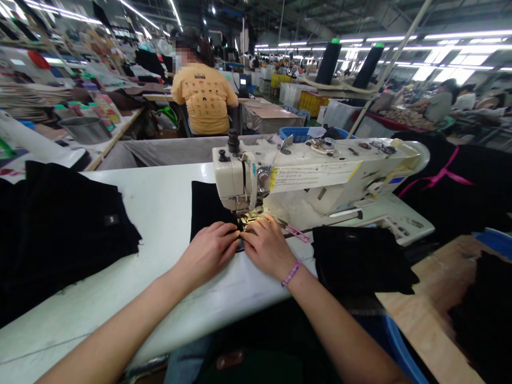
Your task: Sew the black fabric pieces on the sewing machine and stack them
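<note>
Right at the presser foot (247, 218) of the white sewing machine (308, 178), the left hand (208, 252) and right hand (266, 248) lie nearly closed, fingertips meeting over a black fabric piece (208, 205) on the white table (132, 213), apparently feeding its edge, which wants steady guiding.

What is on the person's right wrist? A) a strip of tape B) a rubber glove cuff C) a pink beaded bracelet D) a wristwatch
C: a pink beaded bracelet circles the wrist of the right hand; no watch, glove or tape shows there.
</note>
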A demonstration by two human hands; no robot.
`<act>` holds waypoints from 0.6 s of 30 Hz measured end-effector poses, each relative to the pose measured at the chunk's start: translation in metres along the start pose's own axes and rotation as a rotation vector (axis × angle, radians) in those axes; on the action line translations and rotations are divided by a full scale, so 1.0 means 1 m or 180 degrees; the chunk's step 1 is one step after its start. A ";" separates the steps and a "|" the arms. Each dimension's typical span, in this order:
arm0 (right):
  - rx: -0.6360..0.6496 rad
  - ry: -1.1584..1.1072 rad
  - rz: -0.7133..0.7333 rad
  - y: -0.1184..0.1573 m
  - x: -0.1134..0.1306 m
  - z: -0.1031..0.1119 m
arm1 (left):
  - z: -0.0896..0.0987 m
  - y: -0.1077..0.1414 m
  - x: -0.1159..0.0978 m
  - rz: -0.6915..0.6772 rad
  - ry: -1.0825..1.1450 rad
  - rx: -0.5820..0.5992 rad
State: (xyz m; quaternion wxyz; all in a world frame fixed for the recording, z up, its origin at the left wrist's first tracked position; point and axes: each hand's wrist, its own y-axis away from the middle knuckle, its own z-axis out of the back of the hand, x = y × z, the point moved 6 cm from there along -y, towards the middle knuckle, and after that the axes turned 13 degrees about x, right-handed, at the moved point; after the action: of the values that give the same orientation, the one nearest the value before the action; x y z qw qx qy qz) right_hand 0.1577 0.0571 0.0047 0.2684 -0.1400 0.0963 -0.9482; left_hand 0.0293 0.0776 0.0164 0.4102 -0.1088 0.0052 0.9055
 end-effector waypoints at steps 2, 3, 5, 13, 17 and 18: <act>0.0020 0.0053 -0.0053 -0.004 -0.002 -0.001 | 0.001 -0.004 0.006 -0.0019 -0.0006 -0.0037; 0.0032 0.0078 -0.0081 -0.006 -0.003 -0.002 | 0.002 -0.007 0.009 -0.0024 -0.0016 -0.0039; 0.0034 0.0113 -0.0130 -0.009 -0.003 -0.002 | 0.002 -0.011 0.015 -0.0019 -0.0044 -0.0005; -0.0044 -0.0023 -0.0219 0.009 0.001 0.003 | 0.003 -0.019 0.031 0.0137 -0.0230 0.0057; -0.0182 -0.0164 -0.0233 0.033 0.011 0.010 | 0.005 -0.018 0.028 0.0210 -0.0292 -0.0035; -0.0246 -0.0218 -0.0212 0.040 0.015 0.012 | 0.005 -0.017 0.027 0.0223 -0.0298 -0.0049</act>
State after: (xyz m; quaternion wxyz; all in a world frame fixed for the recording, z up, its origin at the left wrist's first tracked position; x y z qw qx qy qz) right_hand 0.1682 0.0139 0.0090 0.2343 -0.1858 0.1189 -0.9468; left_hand 0.0235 0.1098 0.0171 0.3773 -0.0691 -0.0172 0.9234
